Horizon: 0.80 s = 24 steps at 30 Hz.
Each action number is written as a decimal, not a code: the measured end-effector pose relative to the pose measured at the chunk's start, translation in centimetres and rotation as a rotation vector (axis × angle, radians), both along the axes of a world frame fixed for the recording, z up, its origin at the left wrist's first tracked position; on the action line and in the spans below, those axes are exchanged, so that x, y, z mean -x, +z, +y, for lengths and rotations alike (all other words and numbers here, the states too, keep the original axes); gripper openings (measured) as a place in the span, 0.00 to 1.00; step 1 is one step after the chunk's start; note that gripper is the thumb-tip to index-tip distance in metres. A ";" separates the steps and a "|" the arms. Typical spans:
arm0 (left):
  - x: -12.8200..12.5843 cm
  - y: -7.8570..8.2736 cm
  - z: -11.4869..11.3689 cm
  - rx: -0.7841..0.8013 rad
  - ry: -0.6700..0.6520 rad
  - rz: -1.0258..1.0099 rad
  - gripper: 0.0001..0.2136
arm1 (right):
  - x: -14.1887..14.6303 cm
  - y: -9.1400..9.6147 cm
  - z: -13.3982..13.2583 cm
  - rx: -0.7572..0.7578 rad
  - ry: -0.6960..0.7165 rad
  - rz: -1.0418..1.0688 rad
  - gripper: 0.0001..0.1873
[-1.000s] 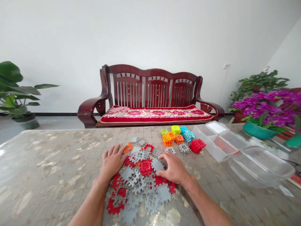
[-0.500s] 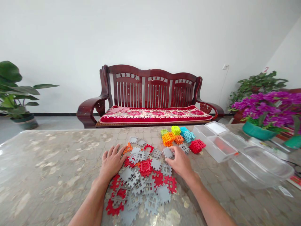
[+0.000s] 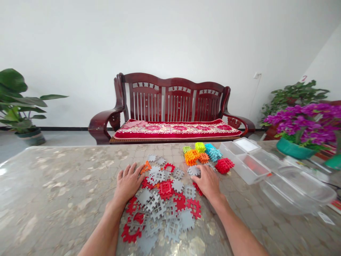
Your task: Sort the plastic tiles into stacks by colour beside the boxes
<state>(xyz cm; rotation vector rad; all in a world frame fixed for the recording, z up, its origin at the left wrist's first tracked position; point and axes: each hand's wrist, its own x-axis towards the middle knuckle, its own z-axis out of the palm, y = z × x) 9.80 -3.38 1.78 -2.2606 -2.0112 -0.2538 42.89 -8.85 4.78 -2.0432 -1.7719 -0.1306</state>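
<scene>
A heap of flat grey and red notched tiles (image 3: pixel 162 202) lies on the marbled table (image 3: pixel 61 192) before me. My left hand (image 3: pixel 128 183) rests flat with fingers spread on the heap's left edge. My right hand (image 3: pixel 208 181) lies past the heap's far right side, its fingers curled down over grey tiles (image 3: pixel 193 171) near the assembled cubes. Small assembled cubes stand beyond: orange (image 3: pixel 192 157), lime (image 3: pixel 199 147), blue (image 3: pixel 213 152) and red (image 3: pixel 224 165).
Clear plastic boxes (image 3: pixel 246 161) and a clear tub (image 3: pixel 297 188) sit at the right. Purple flowers in a green pot (image 3: pixel 306 131) stand at the table's right edge. A dark wooden bench (image 3: pixel 170 110) with a red cushion is behind the table.
My right hand has moved from the middle of the heap away and to the right, up to the grey tiles by the cubes. My left hand has stayed put.
</scene>
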 end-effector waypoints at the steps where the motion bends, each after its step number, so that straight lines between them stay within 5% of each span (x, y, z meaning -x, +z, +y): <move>1: 0.0 0.1 0.0 0.005 0.001 0.003 0.22 | 0.3 0.2 -0.2 -0.014 0.026 0.017 0.16; 5: -0.2 0.3 -0.1 0.022 0.001 -0.009 0.22 | 2.4 1.0 -1.0 0.035 0.247 0.136 0.13; 9: -0.2 0.2 -0.1 0.006 0.003 -0.017 0.22 | 4.2 1.5 -1.8 0.139 0.380 0.153 0.21; 24: 0.1 0.2 -0.2 0.008 -0.011 -0.007 0.22 | 5.1 0.8 -2.1 0.124 0.356 0.098 0.20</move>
